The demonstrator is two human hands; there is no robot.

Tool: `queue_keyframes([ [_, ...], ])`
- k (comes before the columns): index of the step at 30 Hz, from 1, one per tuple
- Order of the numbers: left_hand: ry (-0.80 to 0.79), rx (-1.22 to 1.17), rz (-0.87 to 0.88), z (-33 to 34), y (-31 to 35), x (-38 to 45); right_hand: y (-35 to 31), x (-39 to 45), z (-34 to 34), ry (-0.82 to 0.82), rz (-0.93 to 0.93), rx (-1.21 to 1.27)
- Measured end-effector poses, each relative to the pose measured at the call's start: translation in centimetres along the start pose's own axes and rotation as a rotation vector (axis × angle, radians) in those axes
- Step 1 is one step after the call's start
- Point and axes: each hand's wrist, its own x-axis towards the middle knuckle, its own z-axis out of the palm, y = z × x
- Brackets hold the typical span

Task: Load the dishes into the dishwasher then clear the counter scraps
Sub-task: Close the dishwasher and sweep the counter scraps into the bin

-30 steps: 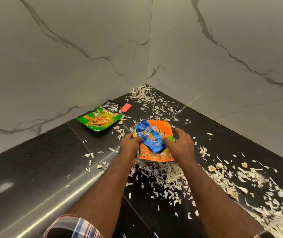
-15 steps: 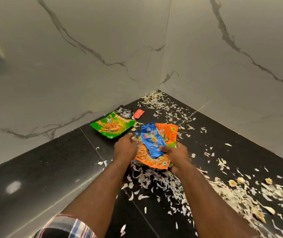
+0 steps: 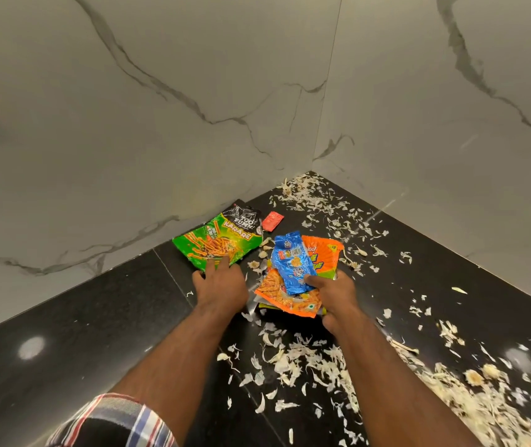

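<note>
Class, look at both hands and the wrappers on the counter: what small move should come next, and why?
Probably the left hand pinches the green wrapper and lifts it onto the stack in the right hand. Its fingertips already touch the wrapper's near edge, and the right hand grips the blue wrapper and orange wrapper.

Bare forearms, one plaid sleeve

Both forearms are uncovered down to the left hand (image 3: 219,289) and the right hand (image 3: 335,295), with no rings showing on either. At the left elbow sits a short sleeve (image 3: 112,421) in plaid: black blocks crossed by red, white and blue stripes.
</note>
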Motion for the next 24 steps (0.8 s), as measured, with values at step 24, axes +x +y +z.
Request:
queue_keyframes([
  [24,0.327,-0.538,0.558,-0.6,7.7,-3.2,-0.9,1.0,-2.4,0.123,-0.009,0.244],
])
